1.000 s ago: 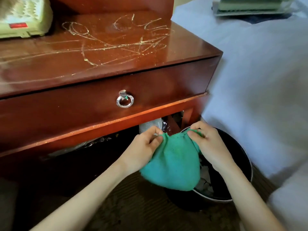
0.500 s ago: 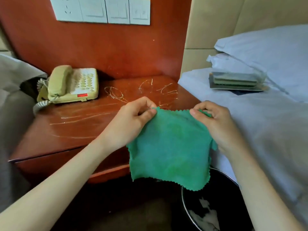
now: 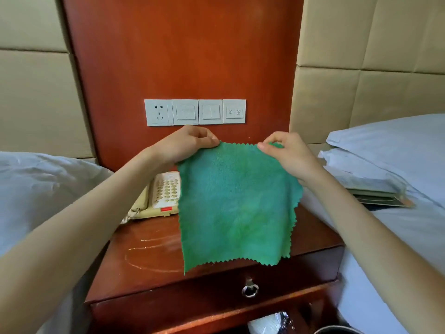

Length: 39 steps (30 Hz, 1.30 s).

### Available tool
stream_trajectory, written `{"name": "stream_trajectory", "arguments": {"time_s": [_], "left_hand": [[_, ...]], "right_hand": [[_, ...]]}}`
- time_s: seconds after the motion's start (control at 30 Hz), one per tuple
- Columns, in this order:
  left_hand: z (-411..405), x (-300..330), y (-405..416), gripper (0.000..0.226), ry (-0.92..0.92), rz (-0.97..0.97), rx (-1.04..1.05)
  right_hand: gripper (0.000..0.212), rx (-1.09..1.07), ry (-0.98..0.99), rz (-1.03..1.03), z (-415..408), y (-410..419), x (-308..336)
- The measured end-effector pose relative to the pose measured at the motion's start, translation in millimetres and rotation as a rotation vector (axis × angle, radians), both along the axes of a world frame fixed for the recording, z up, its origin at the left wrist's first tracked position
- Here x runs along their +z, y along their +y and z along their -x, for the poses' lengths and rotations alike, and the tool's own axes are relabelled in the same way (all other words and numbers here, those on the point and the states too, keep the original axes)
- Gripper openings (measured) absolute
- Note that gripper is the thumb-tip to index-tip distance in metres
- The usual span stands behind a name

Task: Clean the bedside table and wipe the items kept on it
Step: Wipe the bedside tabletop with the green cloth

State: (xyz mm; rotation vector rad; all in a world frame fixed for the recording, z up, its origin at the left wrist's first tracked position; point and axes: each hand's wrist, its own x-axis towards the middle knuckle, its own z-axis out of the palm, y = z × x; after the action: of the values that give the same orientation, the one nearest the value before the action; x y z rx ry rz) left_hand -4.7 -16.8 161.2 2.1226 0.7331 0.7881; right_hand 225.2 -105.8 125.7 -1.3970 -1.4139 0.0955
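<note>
Head view: I am watching the left hand [image 3: 190, 143] and right hand [image 3: 286, 153] each pinching a top corner of the green cloth [image 3: 236, 208], grip clenched on it, hanging spread above the bench [image 3: 149, 259], with the telephone [image 3: 159, 196] sitting far left.

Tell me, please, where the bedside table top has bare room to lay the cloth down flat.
Bare wood shows on the bedside table in front of the telephone, to the front edge. The held green cloth hides the middle and most of the right. The back left is crowded by the telephone.
</note>
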Motion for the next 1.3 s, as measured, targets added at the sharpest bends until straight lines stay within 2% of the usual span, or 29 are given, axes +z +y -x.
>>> {"name": "stream_trajectory", "arguments": {"time_s": [0.17,0.27,0.37,0.47,0.6,0.77,0.87,1.03,1.1,1.17,1.23,1.3], "left_hand": [[8.6,-9.9,37.0,0.012,0.144,-0.121,0.03],[8.1,-32.9,55.0,0.015,0.266,-0.264,0.111],[8.4,-60.6,64.0,0.007,0.3,-0.375,0.147],[11.1,-88.2,66.7,0.004,0.303,-0.417,0.138],[21.3,-120.3,58.2,0.004,0.299,-0.395,0.0],[30.1,-150.2,36.5,0.012,0.44,-0.51,-0.237],[33.3,-158.1,29.8,0.012,0.487,-0.538,-0.296],[39.8,-166.2,29.4,0.025,0.494,-0.45,-0.319],[39.5,-167.5,36.8,0.031,0.454,-0.417,-0.254],[36.9,-167.4,50.0,0.024,0.442,-0.419,-0.109],[32.5,-165.6,62.9,0.024,0.481,-0.43,0.03],[26.7,-163.9,72.7,0.033,0.602,-0.454,0.126]], "right_hand": [[0.012,0.01,-0.095,0.14,-4.3,37.7,-0.6],[0.007,-0.022,-0.156,0.241,-4.0,52.2,-13.3],[0.003,-0.081,-0.17,0.241,1.3,56.1,-30.7],[0.009,-0.078,-0.222,0.209,7.8,49.2,-52.6],[0.016,-0.025,-0.31,0.232,10.3,32.1,-85.1],[0.033,0.115,-0.46,0.284,11.1,5.4,-123.1],[0.038,0.151,-0.561,0.338,7.5,-5.4,-138.6],[0.035,0.182,-0.515,0.477,-0.1,-14.9,-145.9],[0.026,0.211,-0.346,0.47,0.2,-13.8,-142.6],[0.017,0.177,-0.211,0.391,1.1,-4.1,-136.6],[0.013,0.074,-0.205,0.357,-1.2,15.3,-131.2],[0.023,-0.003,-0.276,0.48,-4.5,35.8,-125.6]]}}
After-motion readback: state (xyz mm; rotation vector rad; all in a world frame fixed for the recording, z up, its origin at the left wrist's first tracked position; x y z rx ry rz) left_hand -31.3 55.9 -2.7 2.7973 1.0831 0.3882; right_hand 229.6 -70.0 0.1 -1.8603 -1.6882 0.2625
